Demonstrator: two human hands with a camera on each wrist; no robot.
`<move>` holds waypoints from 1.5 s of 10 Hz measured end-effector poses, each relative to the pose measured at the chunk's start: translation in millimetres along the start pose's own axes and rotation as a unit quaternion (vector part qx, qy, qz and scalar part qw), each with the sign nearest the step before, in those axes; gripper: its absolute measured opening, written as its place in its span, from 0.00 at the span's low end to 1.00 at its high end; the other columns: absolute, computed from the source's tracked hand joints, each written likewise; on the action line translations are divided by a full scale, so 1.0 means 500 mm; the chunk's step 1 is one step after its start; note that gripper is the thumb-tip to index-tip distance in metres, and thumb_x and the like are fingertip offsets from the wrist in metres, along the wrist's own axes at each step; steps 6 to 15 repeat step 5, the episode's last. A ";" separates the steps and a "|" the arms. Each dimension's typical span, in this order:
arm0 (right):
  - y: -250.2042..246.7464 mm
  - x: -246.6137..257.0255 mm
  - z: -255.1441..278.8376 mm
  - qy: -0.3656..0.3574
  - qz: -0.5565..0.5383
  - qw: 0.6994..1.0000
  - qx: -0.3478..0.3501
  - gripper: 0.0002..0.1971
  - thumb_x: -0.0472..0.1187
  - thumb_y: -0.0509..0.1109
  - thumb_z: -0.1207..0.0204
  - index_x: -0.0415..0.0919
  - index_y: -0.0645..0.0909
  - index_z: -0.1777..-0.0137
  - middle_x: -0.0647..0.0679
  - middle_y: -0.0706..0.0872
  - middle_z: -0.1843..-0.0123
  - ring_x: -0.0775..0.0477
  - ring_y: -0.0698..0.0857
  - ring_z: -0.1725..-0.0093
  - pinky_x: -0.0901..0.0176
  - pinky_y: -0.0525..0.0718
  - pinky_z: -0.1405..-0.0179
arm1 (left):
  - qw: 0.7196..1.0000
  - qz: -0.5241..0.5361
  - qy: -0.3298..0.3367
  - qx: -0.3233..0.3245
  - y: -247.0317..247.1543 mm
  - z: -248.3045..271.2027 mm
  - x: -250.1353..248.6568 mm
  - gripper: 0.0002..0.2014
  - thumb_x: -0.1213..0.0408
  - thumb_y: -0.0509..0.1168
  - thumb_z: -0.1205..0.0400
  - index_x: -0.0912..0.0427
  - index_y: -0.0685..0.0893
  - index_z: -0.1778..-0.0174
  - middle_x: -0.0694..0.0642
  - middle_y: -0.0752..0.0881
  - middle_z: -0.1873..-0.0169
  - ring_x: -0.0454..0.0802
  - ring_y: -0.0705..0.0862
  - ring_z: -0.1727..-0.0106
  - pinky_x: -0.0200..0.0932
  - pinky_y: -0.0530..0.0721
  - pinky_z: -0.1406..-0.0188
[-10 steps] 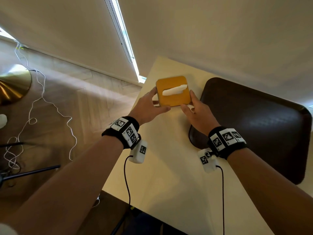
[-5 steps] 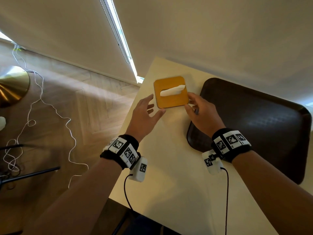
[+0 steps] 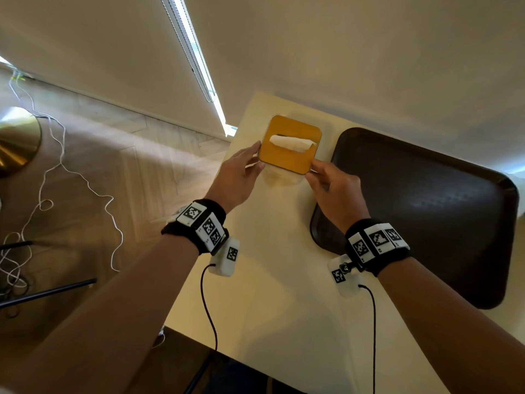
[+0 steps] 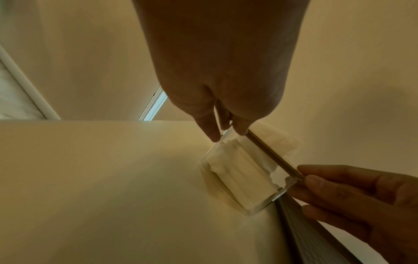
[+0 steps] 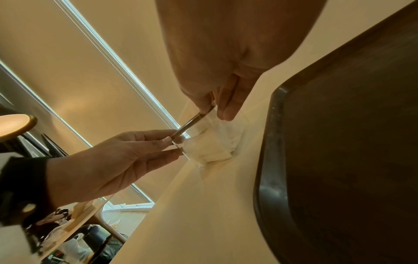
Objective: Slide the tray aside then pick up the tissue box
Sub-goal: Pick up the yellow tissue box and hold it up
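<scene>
The tissue box [image 3: 289, 155] has an orange lid, a clear body and a white tissue sticking out of its slot. It sits near the table's far left corner. My left hand [image 3: 259, 162] pinches the lid's left corner and my right hand [image 3: 314, 169] pinches its near right corner. In the left wrist view the box [image 4: 239, 175] is tilted, with its low corner at or just above the table; my left hand [image 4: 228, 134] is on its upper edge. The dark brown tray [image 3: 426, 211] lies to the right of the box, apart from it.
The cream table [image 3: 270, 294] ends just left of the box, with wooden floor below. White cable [image 3: 56, 166] trails on the floor near a brass lamp base [image 3: 17, 140]. A wall and a window blind [image 3: 193, 58] stand right behind the table.
Half a second ago my left hand was open and off the box. Both hands now pinch the lid's edges, and the box has tilted so its clear side shows.
</scene>
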State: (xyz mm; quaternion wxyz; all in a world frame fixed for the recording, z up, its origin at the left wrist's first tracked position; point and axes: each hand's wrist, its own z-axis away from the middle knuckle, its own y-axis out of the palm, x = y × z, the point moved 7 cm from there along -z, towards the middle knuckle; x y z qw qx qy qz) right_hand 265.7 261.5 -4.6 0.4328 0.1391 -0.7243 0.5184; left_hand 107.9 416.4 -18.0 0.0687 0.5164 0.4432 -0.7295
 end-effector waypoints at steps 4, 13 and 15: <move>0.002 -0.001 -0.001 -0.015 0.020 1.000 -0.001 0.20 0.42 0.69 0.15 0.34 0.80 0.26 0.42 0.93 0.41 0.52 0.92 0.45 0.63 0.87 0.38 | 1.000 -0.017 -0.002 -0.005 0.002 -0.002 -0.002 0.24 0.64 0.63 0.12 0.58 0.70 0.18 0.58 0.80 0.26 0.39 0.79 0.35 0.11 0.67 0.44; 0.004 -0.002 -0.002 0.004 0.019 1.000 0.015 0.22 0.45 0.67 0.14 0.36 0.78 0.23 0.43 0.92 0.38 0.52 0.91 0.42 0.53 0.88 0.36 | 1.000 -0.008 0.000 -0.008 -0.003 -0.001 -0.008 0.25 0.63 0.63 0.12 0.58 0.68 0.18 0.59 0.79 0.25 0.41 0.79 0.33 0.15 0.69 0.42; 0.004 -0.002 -0.002 0.004 0.019 1.000 0.015 0.22 0.45 0.67 0.14 0.36 0.78 0.23 0.43 0.92 0.38 0.52 0.91 0.42 0.53 0.88 0.36 | 1.000 -0.008 0.000 -0.008 -0.003 -0.001 -0.008 0.25 0.63 0.63 0.12 0.58 0.68 0.18 0.59 0.79 0.25 0.41 0.79 0.33 0.15 0.69 0.42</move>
